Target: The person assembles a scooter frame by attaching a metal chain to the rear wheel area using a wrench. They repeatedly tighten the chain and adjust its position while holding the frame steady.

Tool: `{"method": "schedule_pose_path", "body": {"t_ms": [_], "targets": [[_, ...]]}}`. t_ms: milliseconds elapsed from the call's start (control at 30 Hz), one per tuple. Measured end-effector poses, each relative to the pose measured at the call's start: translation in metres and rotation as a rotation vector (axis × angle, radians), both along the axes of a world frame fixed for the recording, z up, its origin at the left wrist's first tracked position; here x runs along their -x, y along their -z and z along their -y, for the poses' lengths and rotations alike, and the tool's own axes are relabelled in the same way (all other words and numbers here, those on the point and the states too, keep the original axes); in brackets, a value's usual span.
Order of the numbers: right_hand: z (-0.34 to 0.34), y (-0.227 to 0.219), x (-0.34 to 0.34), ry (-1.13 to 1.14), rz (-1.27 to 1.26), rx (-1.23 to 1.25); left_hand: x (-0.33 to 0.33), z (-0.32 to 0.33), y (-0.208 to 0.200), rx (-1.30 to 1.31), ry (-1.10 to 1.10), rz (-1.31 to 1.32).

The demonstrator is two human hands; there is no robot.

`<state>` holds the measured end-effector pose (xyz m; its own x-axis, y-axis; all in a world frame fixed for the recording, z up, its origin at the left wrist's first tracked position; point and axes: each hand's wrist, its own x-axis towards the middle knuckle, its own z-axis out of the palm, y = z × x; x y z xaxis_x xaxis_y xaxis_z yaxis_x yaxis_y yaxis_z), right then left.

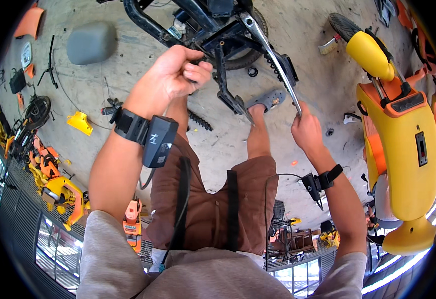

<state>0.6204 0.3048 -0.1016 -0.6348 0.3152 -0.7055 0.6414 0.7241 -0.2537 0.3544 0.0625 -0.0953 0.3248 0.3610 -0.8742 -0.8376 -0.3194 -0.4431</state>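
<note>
Clearly mid-strip: left hand [178,74] clenched on the black scooter frame [213,35] at upper centre, right hand [305,130] grasping its silver bar [273,60]; panels already off, frame remains.

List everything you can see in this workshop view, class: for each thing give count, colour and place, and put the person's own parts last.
Frame: one, black, stripped scooter frame, top centre on the floor.
Bar: one, silver, slanting from the frame down to the right hand.
Scooter: one, yellow with orange, right edge.
Seat: one, grey, upper left on the floor.
Panel: one, yellow, on the floor at left.
Brush: one, pale bristles, upper right.
Parts pile: orange and yellow, lower left.
Sandal: one, grey, centre.
Shorts: brown, centre.
Left hand: fist closed on a dark part of the frame.
Right hand: gripping the bar's lower end.
</note>
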Motion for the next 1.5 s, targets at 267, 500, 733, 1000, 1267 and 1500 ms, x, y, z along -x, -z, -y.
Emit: {"method": "schedule_pose_path", "body": {"t_ms": [267,500,733,1000,1267,1500], "targets": [[-0.003,0.012,-0.003,0.010,-0.050,0.032,0.007,0.004,-0.003,-0.026,0.163,-0.070],[-0.006,0.007,-0.002,-0.033,-0.037,-0.031,-0.035,0.028,-0.036,0.041,0.617,-0.420],[-0.009,0.001,0.000,-0.026,-0.058,0.039,-0.146,0.034,-0.001,0.444,0.797,-0.958],[-0.003,-0.006,0.007,0.001,0.011,0.022,-0.199,-0.017,0.066,0.776,0.732,-1.173],[-0.003,-0.004,0.004,-0.002,0.005,0.019,-0.183,-0.025,0.100,0.842,0.669,-1.264],[0.002,-0.002,0.006,0.012,0.006,0.045,-0.177,-0.023,0.111,0.710,0.634,-0.997]]}}
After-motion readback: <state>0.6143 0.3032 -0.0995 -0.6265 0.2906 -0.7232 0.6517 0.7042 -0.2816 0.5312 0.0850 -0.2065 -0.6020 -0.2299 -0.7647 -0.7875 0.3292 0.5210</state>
